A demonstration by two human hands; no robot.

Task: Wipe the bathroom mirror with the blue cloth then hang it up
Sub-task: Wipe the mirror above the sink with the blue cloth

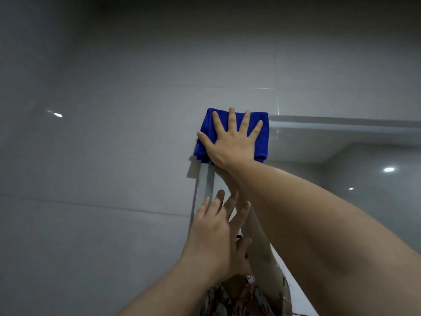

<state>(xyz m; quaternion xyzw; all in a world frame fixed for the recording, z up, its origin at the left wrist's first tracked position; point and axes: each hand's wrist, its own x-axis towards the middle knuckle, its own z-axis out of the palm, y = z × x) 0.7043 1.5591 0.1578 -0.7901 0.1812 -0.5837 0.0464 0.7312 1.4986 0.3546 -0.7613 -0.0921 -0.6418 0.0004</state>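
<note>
Our left hand (214, 226) rests open-fingered low on the mirror (341, 179) while our right hand (232, 140), fingers splayed, presses the blue cloth (262, 142) beneath its palm at the top corner, mid-wipe; sweeping downward likely comes next.

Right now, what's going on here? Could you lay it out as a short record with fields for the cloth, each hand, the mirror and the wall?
cloth: blue cloth, folded, pressed on the mirror's top left corner
right hand: flat on the cloth, fingers spread
left hand: lower down, fingers straight, by the mirror's left edge, holding nothing
mirror: reflects ceiling lights and the person's arm
wall: grey glossy tiles
task stage: wiping; cloth not yet hung
</note>
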